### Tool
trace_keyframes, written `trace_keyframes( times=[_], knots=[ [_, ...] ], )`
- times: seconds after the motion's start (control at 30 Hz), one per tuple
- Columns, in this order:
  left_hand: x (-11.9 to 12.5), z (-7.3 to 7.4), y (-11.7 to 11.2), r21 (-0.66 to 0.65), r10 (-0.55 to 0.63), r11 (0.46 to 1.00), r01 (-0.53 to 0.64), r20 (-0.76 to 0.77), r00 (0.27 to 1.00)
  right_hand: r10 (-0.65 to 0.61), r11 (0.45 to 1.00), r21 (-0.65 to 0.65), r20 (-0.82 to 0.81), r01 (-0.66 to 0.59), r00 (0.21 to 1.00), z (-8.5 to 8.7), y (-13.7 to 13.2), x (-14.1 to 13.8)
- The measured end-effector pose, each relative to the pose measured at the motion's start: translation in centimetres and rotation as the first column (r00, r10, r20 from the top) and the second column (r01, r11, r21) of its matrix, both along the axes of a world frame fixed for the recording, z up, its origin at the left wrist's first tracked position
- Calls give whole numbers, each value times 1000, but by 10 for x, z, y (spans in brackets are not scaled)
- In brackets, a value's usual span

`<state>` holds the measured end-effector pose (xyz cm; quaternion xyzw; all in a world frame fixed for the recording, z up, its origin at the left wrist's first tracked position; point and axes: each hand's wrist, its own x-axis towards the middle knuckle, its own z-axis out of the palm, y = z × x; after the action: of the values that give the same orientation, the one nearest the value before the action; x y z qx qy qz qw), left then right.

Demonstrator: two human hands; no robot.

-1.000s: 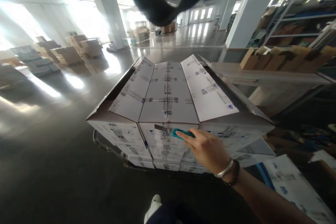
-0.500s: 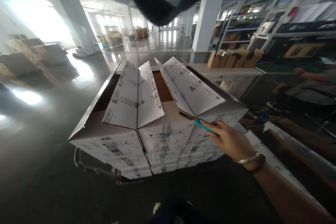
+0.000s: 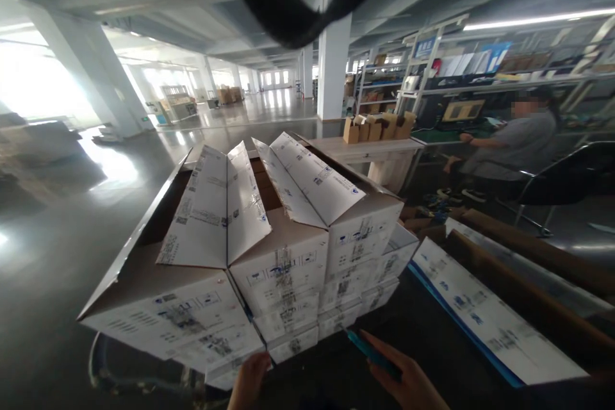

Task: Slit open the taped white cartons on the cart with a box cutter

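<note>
My right hand [image 3: 406, 375] is closed around a teal utility knife [image 3: 372, 353], its tip pointing up and left. It hangs low in front of the stacked cartons, apart from them. At the bottom edge of the view, my left hand [image 3: 250, 379] shows curled fingers in front of the lowest cartons; nothing is seen in it, and I cannot tell whether it touches them. The white printed cartons are stacked side by side. On top are a left carton [image 3: 144, 307], a middle carton [image 3: 283, 262] and a right carton [image 3: 368, 224], their long flaps raised and brown insides partly showing.
More opened cartons [image 3: 485, 314] lie to the right on the floor. Behind the stack is a wooden table [image 3: 346, 147] with small brown boxes [image 3: 379, 128]. A seated person [image 3: 509, 141] works at a bench on the right. A bent metal tube [image 3: 98, 365] shows at lower left.
My right hand has drawn the knife away from the right carton's flap edge, down towards me. My left hand has come into view. The camera has turned right.
</note>
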<state>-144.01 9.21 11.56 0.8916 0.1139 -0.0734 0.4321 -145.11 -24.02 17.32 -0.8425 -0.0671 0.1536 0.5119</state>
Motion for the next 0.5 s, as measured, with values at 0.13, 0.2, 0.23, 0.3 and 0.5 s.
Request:
trace_keyframes(
  times=[0.13, 0.2, 0.23, 0.3, 0.5],
  knots=[
    [51, 115, -21, 130, -195, 980, 151, 489, 850, 0, 1000, 10, -18, 0, 1000, 10, 13, -5],
    [72, 167, -27, 387, -380, 912, 133, 682, 625, 2, 1000, 22, -8, -2, 1000, 16, 16, -6],
    [82, 184, -30, 496, -463, 863, 97, 700, 544, 4, 999, 34, 5, -4, 1000, 18, 16, -7],
    [99, 198, -33, 623, -513, 781, -42, 680, 524, 4, 998, 59, 28, -5, 1000, 19, 13, -13],
    [98, 174, -46, 735, -426, 621, -271, 607, 671, -115, 992, 58, -3, 115, 993, 2, -8, -48]
  ],
)
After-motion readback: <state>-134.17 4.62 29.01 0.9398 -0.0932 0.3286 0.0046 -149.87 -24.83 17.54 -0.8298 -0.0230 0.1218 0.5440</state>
